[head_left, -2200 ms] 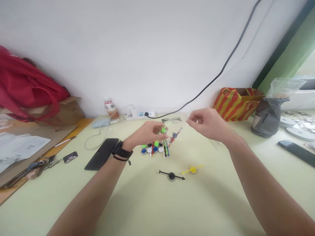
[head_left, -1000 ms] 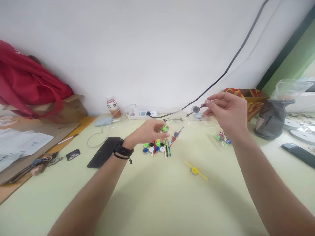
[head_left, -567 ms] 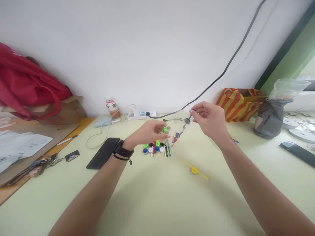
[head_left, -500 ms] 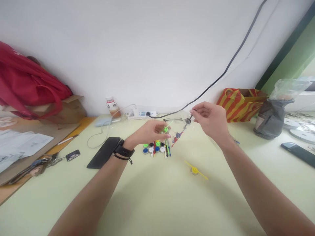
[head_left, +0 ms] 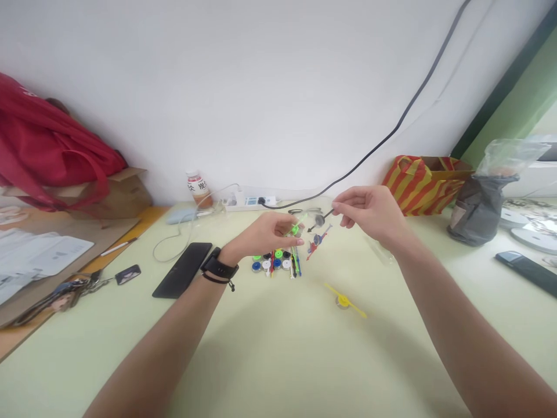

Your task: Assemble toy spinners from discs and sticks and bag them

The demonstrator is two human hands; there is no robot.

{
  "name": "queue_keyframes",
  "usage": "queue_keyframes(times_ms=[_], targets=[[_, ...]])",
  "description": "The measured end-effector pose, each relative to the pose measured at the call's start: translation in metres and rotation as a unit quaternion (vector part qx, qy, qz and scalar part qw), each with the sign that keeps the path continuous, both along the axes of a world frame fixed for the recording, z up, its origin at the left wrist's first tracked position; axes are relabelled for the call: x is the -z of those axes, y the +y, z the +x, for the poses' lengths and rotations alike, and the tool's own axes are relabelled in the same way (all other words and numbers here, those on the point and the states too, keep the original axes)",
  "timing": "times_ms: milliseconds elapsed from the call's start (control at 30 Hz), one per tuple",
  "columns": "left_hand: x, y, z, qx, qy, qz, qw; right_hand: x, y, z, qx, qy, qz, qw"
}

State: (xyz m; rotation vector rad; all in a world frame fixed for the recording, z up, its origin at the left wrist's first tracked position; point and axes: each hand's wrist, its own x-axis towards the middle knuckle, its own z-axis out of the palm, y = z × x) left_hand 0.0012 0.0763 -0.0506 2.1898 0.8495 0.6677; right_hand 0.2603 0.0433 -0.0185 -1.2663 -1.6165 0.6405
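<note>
My left hand (head_left: 273,233) pinches a bright green arrow spinner (head_left: 296,230) between thumb and fingers. To its right, my right hand (head_left: 368,212) grips one end of a black arrow spinner (head_left: 319,220) with a round clear base; its arrow tip points down and left. Just below, a blue arrow spinner (head_left: 318,239) and a red one (head_left: 311,248) overlap, and I cannot tell whether they touch. A yellow arrow spinner (head_left: 343,301) lies alone nearer to me. Under my left hand are rows of round coloured discs (head_left: 277,263) and loose arrows (head_left: 297,261).
A black phone-like slab (head_left: 183,270) lies by my left wrist. Along the wall stand a bottle (head_left: 199,188), a power strip (head_left: 252,202) and a striped bag (head_left: 429,183). Glasses (head_left: 311,212) rest behind the spinners. A grey bag (head_left: 476,215) is at the right.
My right hand has shifted slightly, and the black spinner has moved left toward the green one. My left hand stays nearly still.
</note>
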Motion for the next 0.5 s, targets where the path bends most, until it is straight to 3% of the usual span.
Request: queue_keyframes(times_ms=[267,500], targets=[[-0.002,-0.002,0.002,0.008,0.003,0.007,1.0,0.001,-0.006,-0.005,-0.057,-0.127,-0.058,0.989],[-0.005,0.008,-0.014,-0.017,-0.005,-0.018,1.0,0.002,-0.002,-0.002,-0.12,-0.152,0.031,0.981]])
